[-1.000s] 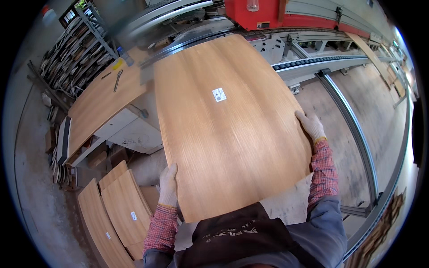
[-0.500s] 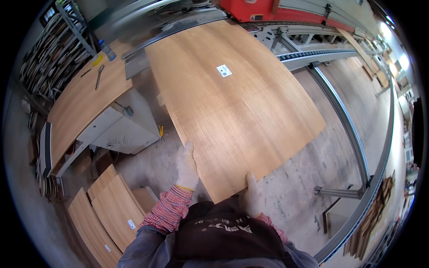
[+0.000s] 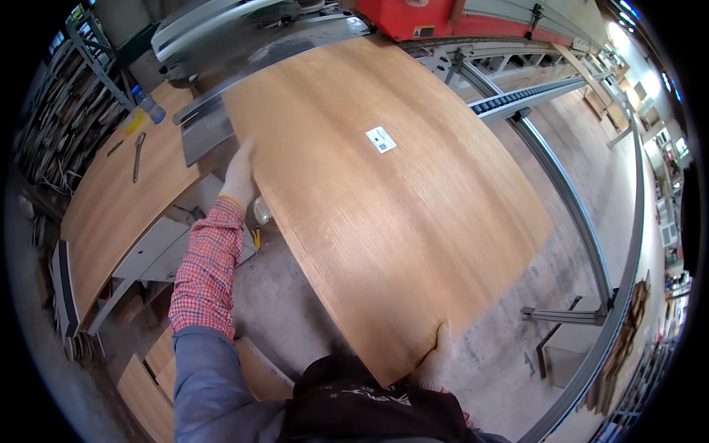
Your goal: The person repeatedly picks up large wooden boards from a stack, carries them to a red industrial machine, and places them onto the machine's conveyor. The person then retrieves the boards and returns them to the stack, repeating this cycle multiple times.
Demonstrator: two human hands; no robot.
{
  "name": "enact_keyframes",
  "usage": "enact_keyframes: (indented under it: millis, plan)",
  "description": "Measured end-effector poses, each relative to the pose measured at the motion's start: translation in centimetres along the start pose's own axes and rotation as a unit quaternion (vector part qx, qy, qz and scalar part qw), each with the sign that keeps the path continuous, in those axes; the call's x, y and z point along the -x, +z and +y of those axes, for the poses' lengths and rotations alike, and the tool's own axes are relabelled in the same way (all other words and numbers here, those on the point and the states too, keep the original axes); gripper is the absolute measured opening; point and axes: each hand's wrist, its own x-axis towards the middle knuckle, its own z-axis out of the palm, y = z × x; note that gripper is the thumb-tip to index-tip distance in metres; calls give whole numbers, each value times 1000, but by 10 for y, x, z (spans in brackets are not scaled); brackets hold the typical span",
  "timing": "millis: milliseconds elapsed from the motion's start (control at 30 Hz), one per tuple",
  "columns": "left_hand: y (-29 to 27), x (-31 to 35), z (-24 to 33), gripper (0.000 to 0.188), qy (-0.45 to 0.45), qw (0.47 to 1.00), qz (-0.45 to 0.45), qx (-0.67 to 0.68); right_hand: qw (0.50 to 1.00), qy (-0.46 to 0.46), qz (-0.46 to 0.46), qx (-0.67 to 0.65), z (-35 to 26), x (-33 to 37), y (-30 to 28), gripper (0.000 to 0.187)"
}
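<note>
A large wood-grain board point(image 3: 399, 221) with a small white label point(image 3: 381, 139) slants away from my body, its far end on the metal machine table. My left hand point(image 3: 240, 176), in a pale glove, grips the board's left edge about halfway along; its fingers are partly hidden at the edge. Close to my waist, my gloved right hand point(image 3: 436, 363) holds the near edge, thumb on top and the other fingers out of sight underneath. The near corner of the board reaches my dark apron point(image 3: 343, 402).
At left, a wood-topped bench point(image 3: 111, 199) carries a wrench point(image 3: 138, 156), a blue-capped bottle point(image 3: 150, 105) and a yellow tape roll point(image 3: 134, 120). More boards point(image 3: 144, 399) lie low at left. A metal rail frame point(image 3: 565, 184) runs along the right. Red machinery point(image 3: 406, 18) stands beyond.
My left hand has slid forward along the left edge, away from my body, arm now stretched out. The board has come nearer to me, and my right hand has moved back with it.
</note>
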Motion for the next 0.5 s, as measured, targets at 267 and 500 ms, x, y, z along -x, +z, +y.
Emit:
enact_keyframes:
  millis: [267,500]
  plan:
    - [57,-38,-37,55,-44,992,-64,96,979,-92,111,142,-49,-27,17,48]
    - [143,-62,-57,51,-35,996,-14,76,978,-114,55,164,-110,-90,22,49]
